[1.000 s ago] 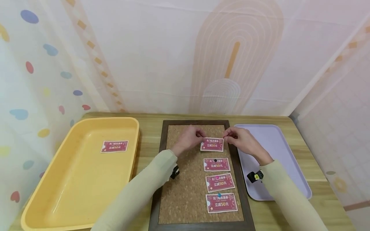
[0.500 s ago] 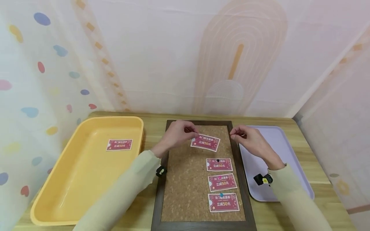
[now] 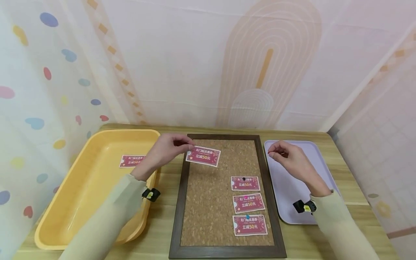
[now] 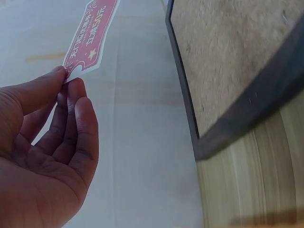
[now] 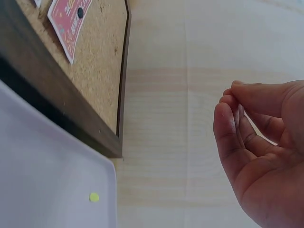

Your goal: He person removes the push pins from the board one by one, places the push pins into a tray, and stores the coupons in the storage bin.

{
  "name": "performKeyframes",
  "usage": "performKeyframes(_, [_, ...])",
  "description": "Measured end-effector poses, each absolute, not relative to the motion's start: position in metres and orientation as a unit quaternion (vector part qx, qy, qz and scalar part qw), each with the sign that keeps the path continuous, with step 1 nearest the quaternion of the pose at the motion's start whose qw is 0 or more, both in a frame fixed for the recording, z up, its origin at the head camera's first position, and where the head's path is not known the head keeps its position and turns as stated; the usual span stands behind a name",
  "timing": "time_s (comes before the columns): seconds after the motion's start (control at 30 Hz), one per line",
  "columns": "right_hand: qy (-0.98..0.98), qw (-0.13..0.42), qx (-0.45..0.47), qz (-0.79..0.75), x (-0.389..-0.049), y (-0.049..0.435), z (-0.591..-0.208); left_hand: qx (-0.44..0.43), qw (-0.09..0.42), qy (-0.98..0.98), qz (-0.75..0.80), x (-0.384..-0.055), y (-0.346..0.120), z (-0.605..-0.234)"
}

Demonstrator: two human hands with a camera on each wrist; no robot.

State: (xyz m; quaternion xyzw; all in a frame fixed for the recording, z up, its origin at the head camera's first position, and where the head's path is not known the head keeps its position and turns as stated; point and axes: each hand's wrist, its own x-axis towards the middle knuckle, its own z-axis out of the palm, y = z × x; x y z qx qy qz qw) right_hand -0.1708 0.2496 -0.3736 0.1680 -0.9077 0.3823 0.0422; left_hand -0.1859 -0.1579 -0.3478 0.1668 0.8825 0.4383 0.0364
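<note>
Between thumb and fingertips, my left hand (image 3: 169,150) pinches the left end of a pink coupon (image 3: 203,156). It holds the coupon over the upper left of the cork board (image 3: 208,209). In the left wrist view, the coupon (image 4: 91,35) stands out from the fingertips. My right hand (image 3: 290,159) is over the lilac tray (image 3: 289,195), fingertips pinched together. A tiny red speck, seemingly a pushpin (image 3: 268,152), shows at those fingertips; the right wrist view mostly hides it. Down the board's right side are a coupon with a black pin (image 3: 245,184), one with a pink pin (image 3: 249,204) and one with a blue pin (image 3: 250,226).
At the left stands a yellow tray (image 3: 87,187), with another pink coupon (image 3: 130,161) in it partly behind the left arm. A dark frame (image 3: 227,252) edges the board. In the right wrist view, a small yellow pin (image 5: 94,197) lies in the lilac tray.
The coupon has come away from the top right of the board and moved left with my left hand. My right hand has moved right, off the board and over the lilac tray.
</note>
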Motion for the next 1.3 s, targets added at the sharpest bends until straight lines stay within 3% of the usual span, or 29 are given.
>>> performKeyframes(0.57, [-0.900,0.088,0.175,0.390,-0.167,0.279,-0.379,0.116,0.010,0.891,0.438,-0.169,-0.229,-0.341])
performKeyframes(1.3, [-0.904,0.067,0.139,0.399,-0.178,0.315,-0.389,0.084,-0.013,0.877,0.473,-0.153,-0.310,-0.354])
